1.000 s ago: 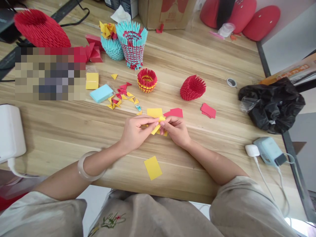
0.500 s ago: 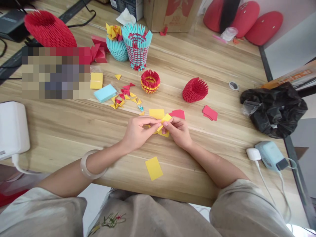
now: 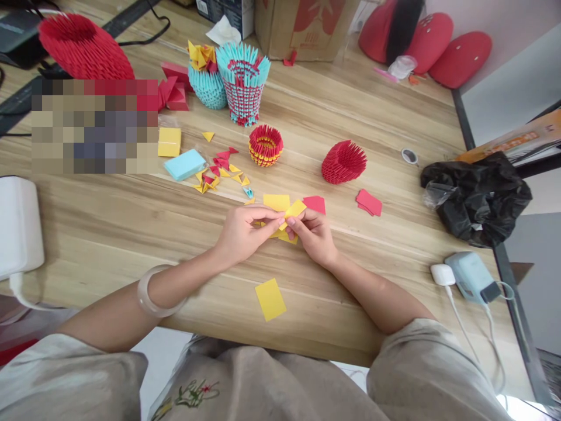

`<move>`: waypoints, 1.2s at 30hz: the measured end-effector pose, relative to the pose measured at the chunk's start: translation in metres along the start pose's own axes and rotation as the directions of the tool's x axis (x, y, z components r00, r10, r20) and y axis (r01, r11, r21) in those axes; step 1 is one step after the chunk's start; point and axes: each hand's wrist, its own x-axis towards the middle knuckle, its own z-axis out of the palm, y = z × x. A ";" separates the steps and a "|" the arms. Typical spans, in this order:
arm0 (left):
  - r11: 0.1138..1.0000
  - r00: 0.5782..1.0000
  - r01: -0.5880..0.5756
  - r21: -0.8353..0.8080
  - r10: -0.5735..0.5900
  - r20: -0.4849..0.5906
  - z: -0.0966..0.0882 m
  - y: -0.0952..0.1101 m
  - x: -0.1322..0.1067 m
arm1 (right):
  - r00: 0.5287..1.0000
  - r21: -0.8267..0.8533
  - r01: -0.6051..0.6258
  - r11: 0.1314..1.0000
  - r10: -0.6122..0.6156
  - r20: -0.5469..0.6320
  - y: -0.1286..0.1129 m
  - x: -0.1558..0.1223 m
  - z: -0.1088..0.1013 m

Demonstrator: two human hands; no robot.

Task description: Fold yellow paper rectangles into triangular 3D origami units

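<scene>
Between my two hands, over the wooden table, is a folded strip of yellow paper (image 3: pixel 295 209). My left hand (image 3: pixel 250 233) pinches its lower left end between thumb and fingers. My right hand (image 3: pixel 316 235) grips it from the other side, thumb on top. Under and behind the fingers lie yellow paper sheets (image 3: pixel 276 202), partly hidden by my hands. Red paper pieces (image 3: pixel 314 204) rest just behind my right hand. A single yellow paper rectangle (image 3: pixel 270 299) lies flat nearer to my body.
Small folded paper triangles (image 3: pixel 221 166) are scattered left of centre, beside blue paper (image 3: pixel 184 165). Behind stand a red and yellow paper bowl (image 3: pixel 266 146), a red one (image 3: pixel 344 162) and a blue and red vase (image 3: pixel 243 85). A black plastic bag (image 3: pixel 477 199) sits at right.
The yellow strip has turned slightly flatter, with more of its face showing between my fingers. Both hands keep their hold. The whole view has shifted a little.
</scene>
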 end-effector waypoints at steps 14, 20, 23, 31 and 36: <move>0.989 0.994 0.111 -0.094 -0.109 0.021 0.000 0.003 0.003 | 0.988 -0.113 0.027 0.993 -0.009 0.156 0.002 -0.002 -0.001; 0.990 0.989 0.110 -0.083 -0.118 -0.093 -0.002 0.001 0.005 | 0.995 -0.073 0.099 0.992 -0.098 0.005 0.001 -0.002 0.001; 0.996 0.998 0.045 0.080 -0.042 -0.041 -0.004 0.001 0.006 | 0.985 -0.079 0.144 0.986 -0.151 -0.085 0.002 -0.001 0.000; 0.878 0.973 -0.219 0.425 0.231 0.025 -0.009 0.006 0.007 | 0.946 -0.184 0.320 0.929 -0.325 0.001 0.004 -0.002 -0.003; 0.877 0.958 -0.284 0.387 0.278 0.072 -0.010 0.002 0.008 | 0.949 -0.139 0.316 0.939 -0.312 0.047 0.002 0.001 -0.004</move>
